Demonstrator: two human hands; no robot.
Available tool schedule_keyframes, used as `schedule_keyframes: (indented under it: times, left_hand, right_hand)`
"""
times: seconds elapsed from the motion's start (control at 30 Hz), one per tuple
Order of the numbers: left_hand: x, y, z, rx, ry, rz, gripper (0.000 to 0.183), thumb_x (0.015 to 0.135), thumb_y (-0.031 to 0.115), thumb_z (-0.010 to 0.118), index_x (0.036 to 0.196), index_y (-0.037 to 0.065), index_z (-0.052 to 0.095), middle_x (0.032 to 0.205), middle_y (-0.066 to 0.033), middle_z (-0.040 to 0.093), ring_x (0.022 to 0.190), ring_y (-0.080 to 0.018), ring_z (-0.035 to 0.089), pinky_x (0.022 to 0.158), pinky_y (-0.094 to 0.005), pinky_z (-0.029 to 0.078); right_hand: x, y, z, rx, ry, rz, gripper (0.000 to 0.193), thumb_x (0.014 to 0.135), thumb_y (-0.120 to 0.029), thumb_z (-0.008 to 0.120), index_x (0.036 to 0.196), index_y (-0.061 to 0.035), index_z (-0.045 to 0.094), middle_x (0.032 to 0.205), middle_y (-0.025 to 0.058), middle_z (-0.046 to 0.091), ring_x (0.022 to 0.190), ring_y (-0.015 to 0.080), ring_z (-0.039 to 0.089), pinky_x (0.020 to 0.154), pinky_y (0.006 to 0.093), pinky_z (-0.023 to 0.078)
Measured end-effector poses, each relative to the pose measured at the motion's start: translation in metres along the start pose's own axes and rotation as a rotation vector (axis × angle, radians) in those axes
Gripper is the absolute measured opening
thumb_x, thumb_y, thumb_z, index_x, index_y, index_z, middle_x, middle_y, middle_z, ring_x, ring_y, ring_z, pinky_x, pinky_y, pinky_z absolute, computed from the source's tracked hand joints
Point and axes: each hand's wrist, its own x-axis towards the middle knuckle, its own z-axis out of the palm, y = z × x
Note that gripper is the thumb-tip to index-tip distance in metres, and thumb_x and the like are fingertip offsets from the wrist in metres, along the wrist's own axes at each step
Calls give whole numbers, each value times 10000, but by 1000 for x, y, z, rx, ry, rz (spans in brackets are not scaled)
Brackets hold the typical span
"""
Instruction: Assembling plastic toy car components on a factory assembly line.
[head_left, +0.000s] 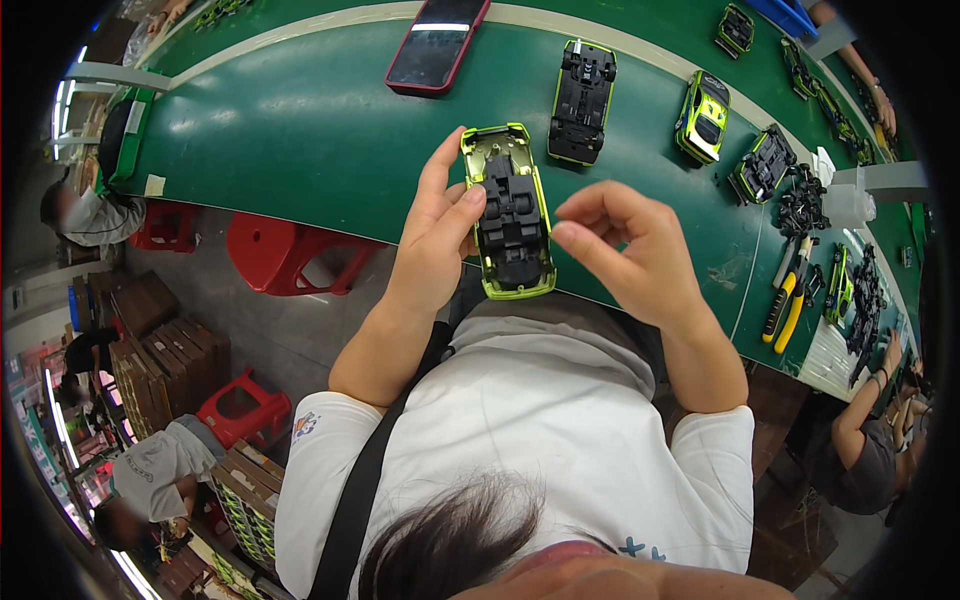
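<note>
My left hand (432,235) grips a toy car body shell (496,142) by its left side, thumb over the edge. The shell is turned underside up, its lime-green rim and black interior part (514,225) facing me. Just off its right edge is my right hand (628,245), thumb and forefinger drawn close in a pinch; anything between them is too small to make out. Beyond the hands, a toy car (582,105) lies wheels up on the green table. To its right, a lime-green toy car (704,118) stands on its wheels.
A phone in a red case (433,45) lies at the table's far side. On the right are another upturned car (765,165), black parts (803,203), yellow-handled pliers (788,300) and a clear container (850,205). Red stools (290,252) stand left below the table. Other people work nearby.
</note>
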Motion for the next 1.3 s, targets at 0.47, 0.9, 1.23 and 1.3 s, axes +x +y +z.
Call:
schedule_keyframes:
  times: [0.47, 0.9, 1.23, 1.3]
  left_hand:
    - [10, -9, 38, 30, -134, 0, 645, 989, 184, 441, 1469, 84, 22, 1194, -178, 534, 1024, -204, 606, 773, -341, 572]
    - [54, 7, 66, 188, -357, 154, 608, 981, 178, 460, 1436, 10, 92, 1219, -201, 511, 985, -246, 615, 798, -330, 527]
    - [120, 25, 47, 342, -110, 486, 124, 912, 51, 575, 1009, -20, 602, 815, -43, 646, 685, -44, 555, 572, -176, 409]
    - [120, 20, 30, 398, -49, 613, 99, 909, 46, 575, 983, -9, 611, 771, -22, 635, 664, -38, 552, 562, -169, 404]
  right_hand:
    - [-42, 10, -12, 494, 8, 245, 461, 866, -99, 647, 1250, -13, 406, 904, 84, 618, 717, 104, 613, 600, 218, 499]
    - [-38, -5, -103, 358, 329, 127, 397, 916, -136, 572, 1251, 41, 455, 890, 105, 659, 636, 145, 660, 511, 204, 519]
    - [69, 7, -195, 251, 450, 239, 330, 896, -275, 610, 1090, -10, 575, 921, 68, 627, 711, 114, 631, 603, 191, 504]
    - [106, 12, -210, 189, 478, 290, 277, 901, -274, 608, 1047, -42, 573, 842, 23, 599, 700, 105, 614, 593, 184, 492]
